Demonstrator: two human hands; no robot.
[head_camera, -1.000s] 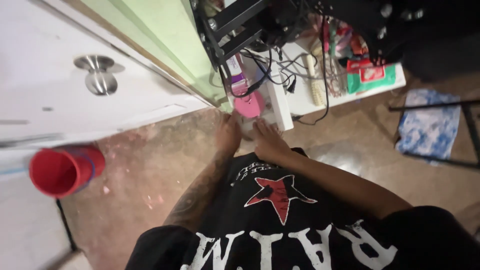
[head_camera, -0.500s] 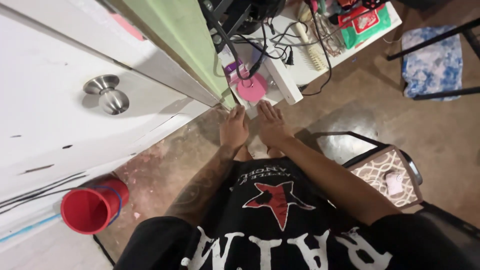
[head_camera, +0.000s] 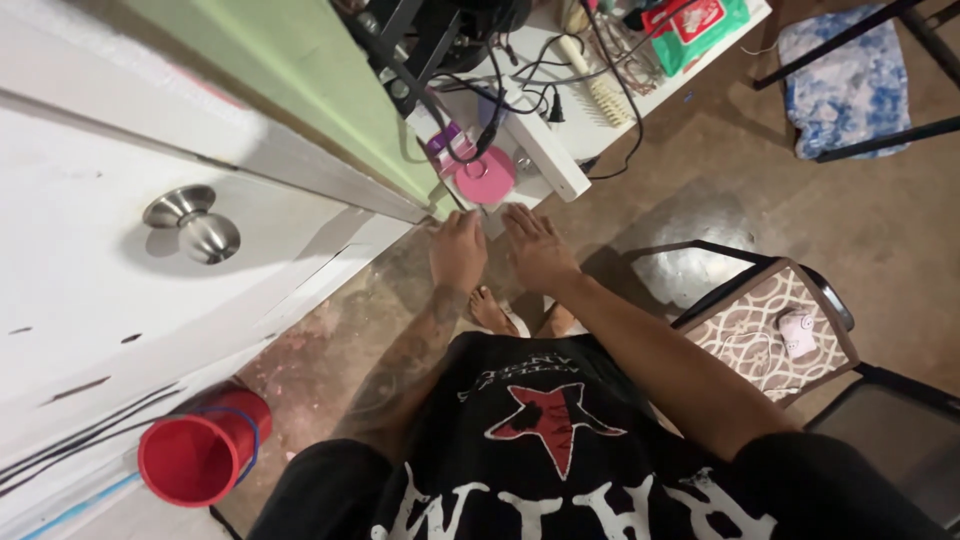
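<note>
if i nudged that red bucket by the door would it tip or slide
The red bucket looks like thin plastic and its inside appears empty, so it is probably light and would likely slide on the smooth floor. It widens toward the rim, so a high push might tip it. Both hands are well away from it.

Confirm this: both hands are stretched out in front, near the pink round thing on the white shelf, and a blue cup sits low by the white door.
Wrong in one respect: the head view shows the cup is red, not blue. The left hand and right hand do reach near the pink round thing on the white shelf, by the white door.
</note>
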